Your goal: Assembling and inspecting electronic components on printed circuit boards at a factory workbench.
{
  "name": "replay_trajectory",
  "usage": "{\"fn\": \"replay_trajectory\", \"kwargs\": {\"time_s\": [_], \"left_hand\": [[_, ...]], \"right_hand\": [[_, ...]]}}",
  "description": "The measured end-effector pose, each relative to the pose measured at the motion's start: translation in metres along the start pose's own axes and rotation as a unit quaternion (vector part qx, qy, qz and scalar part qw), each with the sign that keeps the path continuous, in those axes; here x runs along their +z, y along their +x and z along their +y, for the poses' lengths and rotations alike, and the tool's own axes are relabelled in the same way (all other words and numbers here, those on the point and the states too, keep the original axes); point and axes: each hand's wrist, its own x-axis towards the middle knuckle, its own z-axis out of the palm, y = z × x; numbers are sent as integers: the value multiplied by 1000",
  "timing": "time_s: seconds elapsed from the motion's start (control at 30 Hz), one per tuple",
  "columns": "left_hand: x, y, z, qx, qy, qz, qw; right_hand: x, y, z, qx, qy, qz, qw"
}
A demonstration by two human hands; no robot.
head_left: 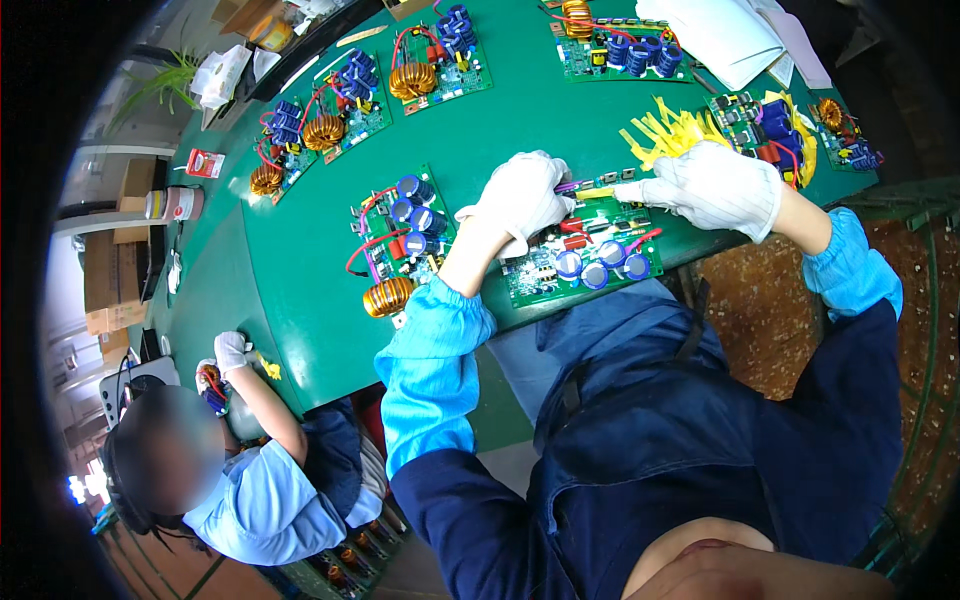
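Observation:
A green circuit board point(545, 272) with blue capacitors, red parts and a red wire lies at the table's near edge. Across its far side runs a short yellow strip point(597, 193) between my two hands. My left hand point(522, 200), in a white glove, is closed at the board's far left corner, its fingertips by the strip's left end; what they grip is hidden. From the right, my gloved right hand point(722, 188) pinches the strip's right end. Just beyond it lies a bunch of yellow strips point(675, 135), beside an upright board point(740, 122) with yellow strips around its capacitors.
Another board with a copper coil point(388, 297) lies left of my left forearm. Several similar boards, one with a large coil point(412, 82), line the green table's point(480, 125) far side. White papers point(720, 40) lie far right. A co-worker point(270, 480) in light blue sits at left.

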Motion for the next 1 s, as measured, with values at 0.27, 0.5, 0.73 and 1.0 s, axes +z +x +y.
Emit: {"fn": "replay_trajectory", "kwargs": {"time_s": [0.27,0.5,0.73,1.0], "left_hand": [[4,5,-3,31,-62,1,998],[-8,-6,1,20,-91,1,996],[4,-10,10,17,-48,171,984],[-6,-6,51,78,23,161,984]], "right_hand": [[2,-13,-22,12,-25,-47,999],[-26,-40,-21,94,58,8,994],[60,-96,-30,418,110,74,899],[66,-94,-61,438,222,103,865]]}}
